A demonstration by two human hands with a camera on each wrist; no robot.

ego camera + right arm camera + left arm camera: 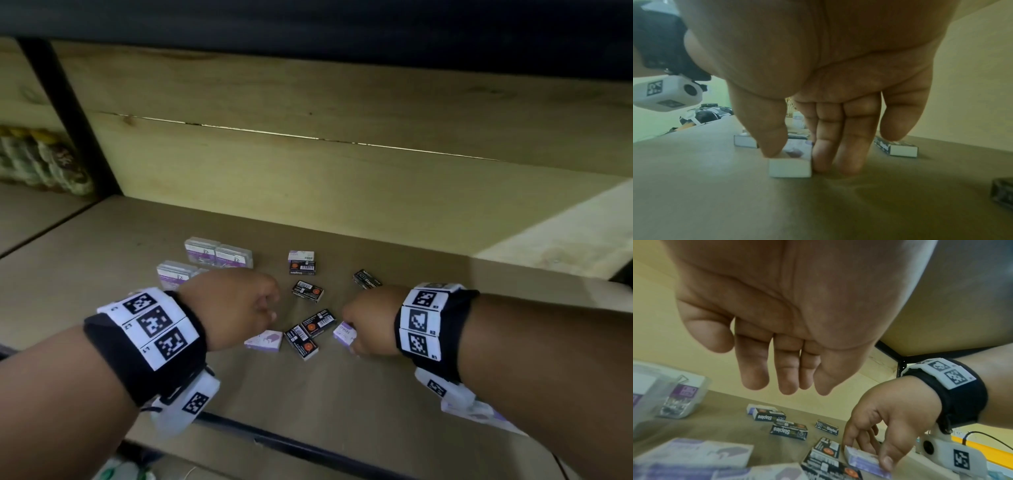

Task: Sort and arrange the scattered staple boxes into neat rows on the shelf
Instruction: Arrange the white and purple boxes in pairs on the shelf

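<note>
Small staple boxes lie scattered on the brown shelf (376, 394). Several are black (307, 292) (318, 322) (301, 343) (367, 279). A white and purple box (263, 341) lies by my left hand. My right hand (797, 157) pinches another white and purple box (790, 168) (344, 334) between thumb and fingers, with the box resting on the shelf. My left hand (785, 386) (246, 305) hovers above the pile, fingers relaxed and hanging, holding nothing.
Clear plastic boxes (202, 250) (233, 257) (171, 274) stand in a group at the back left. A black box sits on a white one (301, 262) behind the pile. The wooden back wall (342, 171) closes the shelf; a black upright (68, 113) is on the left.
</note>
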